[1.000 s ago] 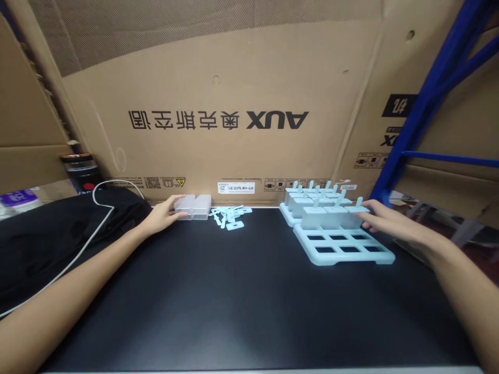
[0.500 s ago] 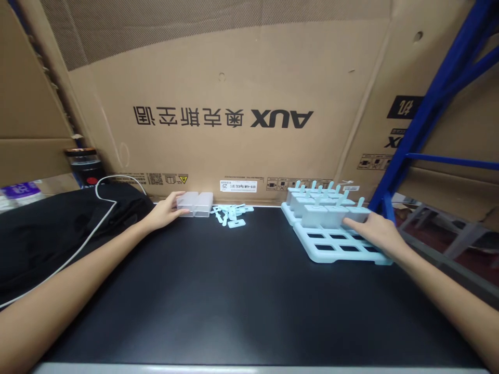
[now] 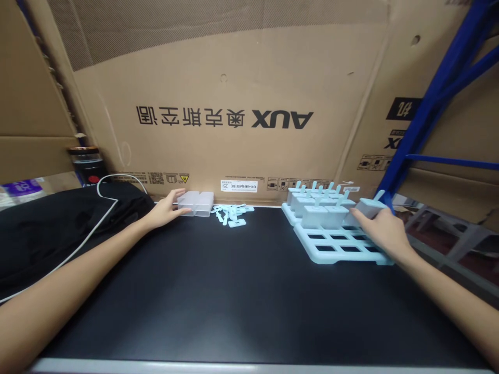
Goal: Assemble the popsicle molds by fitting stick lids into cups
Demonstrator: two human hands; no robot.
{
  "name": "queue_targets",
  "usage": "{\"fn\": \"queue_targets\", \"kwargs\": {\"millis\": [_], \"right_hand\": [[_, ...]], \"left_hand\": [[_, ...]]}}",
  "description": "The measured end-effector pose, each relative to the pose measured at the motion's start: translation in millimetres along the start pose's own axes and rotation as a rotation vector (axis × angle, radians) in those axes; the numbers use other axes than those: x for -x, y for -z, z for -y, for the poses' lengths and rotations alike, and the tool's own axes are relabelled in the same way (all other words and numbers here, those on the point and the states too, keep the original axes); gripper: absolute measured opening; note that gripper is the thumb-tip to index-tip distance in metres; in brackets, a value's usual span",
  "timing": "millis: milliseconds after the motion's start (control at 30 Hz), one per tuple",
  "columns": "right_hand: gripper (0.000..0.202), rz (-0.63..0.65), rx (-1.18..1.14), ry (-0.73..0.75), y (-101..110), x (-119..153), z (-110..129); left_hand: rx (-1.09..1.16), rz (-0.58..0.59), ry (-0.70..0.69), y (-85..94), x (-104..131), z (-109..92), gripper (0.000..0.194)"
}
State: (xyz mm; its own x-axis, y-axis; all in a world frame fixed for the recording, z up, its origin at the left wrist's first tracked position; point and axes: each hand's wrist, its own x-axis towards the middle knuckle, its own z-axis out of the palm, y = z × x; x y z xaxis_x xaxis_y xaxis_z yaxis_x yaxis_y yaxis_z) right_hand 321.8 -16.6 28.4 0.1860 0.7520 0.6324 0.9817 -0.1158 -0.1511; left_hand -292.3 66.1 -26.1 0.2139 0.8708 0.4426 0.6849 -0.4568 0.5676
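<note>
On the right, my right hand is closed around a popsicle mold with a pale blue stick lid. That mold tilts to the right, raised at the right end of the front row in a light blue rack. Several other lidded molds stand upright in the rack's back part, while its front openings show bare. Far to the left, my left hand has thumb and fingers apart at the left end of some clear molds, its fingertips against or just beside them. Loose blue stick lids lie right of these.
A black tabletop spans the front. Behind it stands a large cardboard box. Black cloth with a white cable and a dark jar sit at left. A blue metal frame rises at right.
My right hand has lifted the end mold out of its upright place in the rack and tipped it rightward. My left hand has stayed nearly still, its fingers slightly more spread.
</note>
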Motion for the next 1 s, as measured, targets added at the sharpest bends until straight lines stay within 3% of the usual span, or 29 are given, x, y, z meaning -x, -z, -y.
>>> {"fn": "queue_targets", "kwargs": {"millis": [67, 133, 267, 333, 433, 567, 633, 767, 1000], "right_hand": [[0.036, -0.054, -0.090, -0.222, 2, -4, 1], [0.039, -0.137, -0.187, -0.340, 8, -8, 4], [0.053, -0.226, -0.280, -0.313, 31, -11, 27], [0.058, -0.171, -0.332, -0.229, 43, -10, 53], [0.058, 0.061, -0.365, 0.072, 50, -12, 105], [0.048, 0.478, -0.120, 0.493, 26, -28, 182], [0.052, 0.525, 0.098, 0.643, 6, -40, 216], [0.063, 0.539, 0.222, 0.710, -27, -59, 267], [0.059, 0.638, 0.325, 0.791, -38, -69, 305]], "left_hand": [[-0.029, -0.018, 0.000, -0.6, 1, -3, 0.081], [-0.036, -0.034, -0.004, -1.7, 1, -6, 0.081], [-0.080, -0.061, -0.039, -2.9, -1, -10, 0.079], [-0.127, -0.073, -0.059, -3.0, -3, -14, 0.075], [-0.186, -0.088, -0.088, -4.3, -5, -20, 0.070], [-0.237, -0.089, -0.124, -9.3, -7, -21, 0.065], [-0.252, -0.090, -0.140, -12.1, -8, -19, 0.063], [-0.272, -0.100, -0.172, -14.9, -8, -15, 0.058], [-0.281, -0.117, -0.231, -14.6, -9, -13, 0.051]]}}
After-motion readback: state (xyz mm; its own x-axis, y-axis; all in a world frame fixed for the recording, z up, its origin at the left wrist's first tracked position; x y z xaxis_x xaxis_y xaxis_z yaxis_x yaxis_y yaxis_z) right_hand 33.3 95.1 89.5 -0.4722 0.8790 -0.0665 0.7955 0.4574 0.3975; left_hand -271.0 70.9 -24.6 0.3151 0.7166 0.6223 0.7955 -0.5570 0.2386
